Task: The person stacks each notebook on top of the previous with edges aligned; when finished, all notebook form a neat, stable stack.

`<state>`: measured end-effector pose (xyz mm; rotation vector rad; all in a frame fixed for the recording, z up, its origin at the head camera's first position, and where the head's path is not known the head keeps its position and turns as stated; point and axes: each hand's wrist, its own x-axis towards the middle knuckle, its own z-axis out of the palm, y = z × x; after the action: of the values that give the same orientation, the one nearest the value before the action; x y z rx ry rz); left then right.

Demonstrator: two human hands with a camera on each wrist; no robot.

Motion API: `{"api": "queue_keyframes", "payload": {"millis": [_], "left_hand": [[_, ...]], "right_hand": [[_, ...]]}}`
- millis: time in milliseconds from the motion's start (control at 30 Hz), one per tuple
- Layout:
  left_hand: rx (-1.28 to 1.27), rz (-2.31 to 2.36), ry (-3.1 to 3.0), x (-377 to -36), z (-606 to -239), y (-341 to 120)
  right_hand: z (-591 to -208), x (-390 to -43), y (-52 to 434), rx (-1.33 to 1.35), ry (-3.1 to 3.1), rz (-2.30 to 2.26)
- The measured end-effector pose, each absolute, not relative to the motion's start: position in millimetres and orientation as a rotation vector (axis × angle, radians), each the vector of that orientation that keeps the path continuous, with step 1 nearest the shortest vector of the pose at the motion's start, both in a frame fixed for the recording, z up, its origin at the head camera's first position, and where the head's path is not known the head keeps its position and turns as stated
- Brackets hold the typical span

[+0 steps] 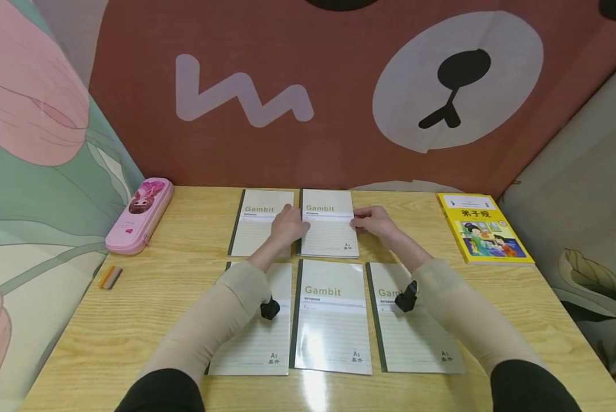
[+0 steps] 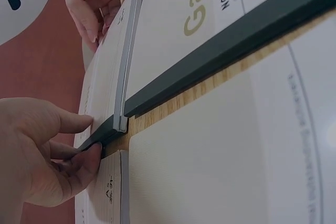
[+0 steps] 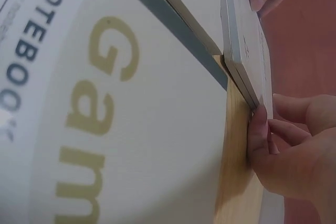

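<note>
Five Gambit notebooks lie on the wooden table (image 1: pixel 493 297), two in the far row, three in the near row. Both hands work the far middle notebook (image 1: pixel 330 229), which lies between them with its long axis running away from the person.

Left hand (image 1: pixel 287 224) sits at the spine edge; its fingertips (image 2: pixel 92 153) pinch the dark spine at the near corner, thumb on top. Right hand (image 1: pixel 374 220) is on the opposite long edge, fingertips (image 3: pixel 258 127) pressed against the page block, thumb on the cover. So it's a two-sided grasp across the short axis, each hand about equally near.

The wrist views show that the notebook's near edge is slightly raised off the table, not lying flat.

Relative to the grip:
- far left notebook (image 1: pixel 258 226) is just outboard of the left hand, with a narrow gap to the held spine.
- near middle notebook (image 1: pixel 330 317) is directly below the grip, toward the person, close but apart from it.
- near right notebook (image 1: pixel 416 337) and near left notebook (image 1: pixel 261 343) lie under the forearms.
- yellow picture book (image 1: pixel 483 229) is well off to the right of the right hand.
- pink pencil case (image 1: pixel 140 214) is well off to the left of the left hand, with a small eraser (image 1: pixel 110 277) nearer the person.
</note>
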<state>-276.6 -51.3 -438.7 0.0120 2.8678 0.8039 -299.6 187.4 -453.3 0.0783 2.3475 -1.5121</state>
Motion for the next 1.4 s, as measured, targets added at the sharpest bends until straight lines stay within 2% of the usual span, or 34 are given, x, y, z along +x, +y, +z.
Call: {"api": "queue_keyframes", "payload": {"millis": [267,500,667,867,1100,1400], "left_hand": [[-0.007,0.982,2.746,-279,-434,-63],[0.002,1.269,2.67,-289,-419,-100],[-0.007,1.448,2.57,-291,-401,-143],[-0.087,1.423,2.512,-288,-388,-185],[-0.144,1.4,2.328,-278,-395,-210],[-0.168,1.559,2.152,-270,-402,-224]], "right_hand": [[-449,-297,183,0.103,2.352,-1.523],[-434,-294,169,0.051,2.546,-1.586],[-413,-293,138,0.03,2.429,-1.77],[-398,-285,84,0.057,2.115,-1.979],[-399,-268,39,0.07,1.94,-1.924],[-407,-259,11,0.178,1.979,-1.875]]}}
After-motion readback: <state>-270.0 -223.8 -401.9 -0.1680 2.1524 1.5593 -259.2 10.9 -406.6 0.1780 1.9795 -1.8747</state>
